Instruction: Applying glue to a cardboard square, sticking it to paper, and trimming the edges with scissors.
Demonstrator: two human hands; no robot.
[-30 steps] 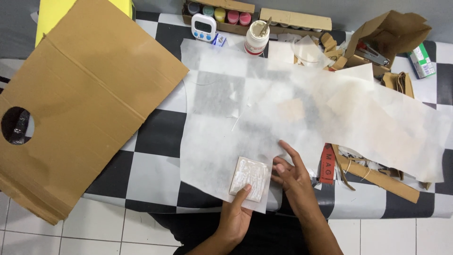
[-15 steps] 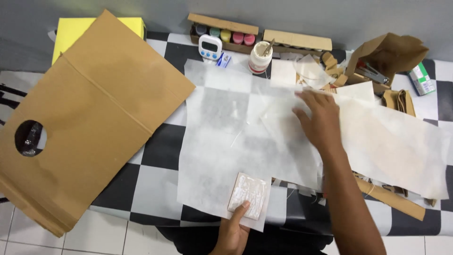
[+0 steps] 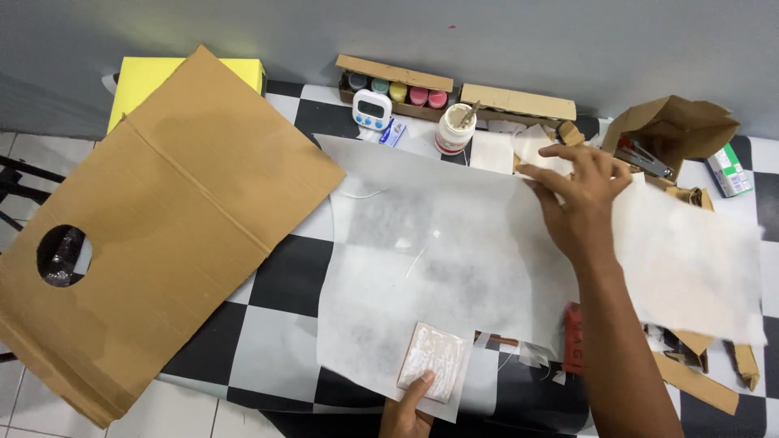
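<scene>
Right hand stretched farther to the table's far edge, left hand unmoved on the tile.

Since half a second ago the right hand (image 3: pixel 578 195) has gone farther back, fingers spread over small paper scraps (image 3: pixel 519 148) on the translucent paper sheet (image 3: pixel 454 243); the left hand (image 3: pixel 412 405) keeps a thumb pressed on the whitish square tile (image 3: pixel 436 371) at the sheet's near edge (its other fingers are hidden). A long cardboard box (image 3: pixel 395 77) holds coloured paint pots (image 3: pixel 418 95); a glue jar (image 3: pixel 454 128) stands beside it.
</scene>
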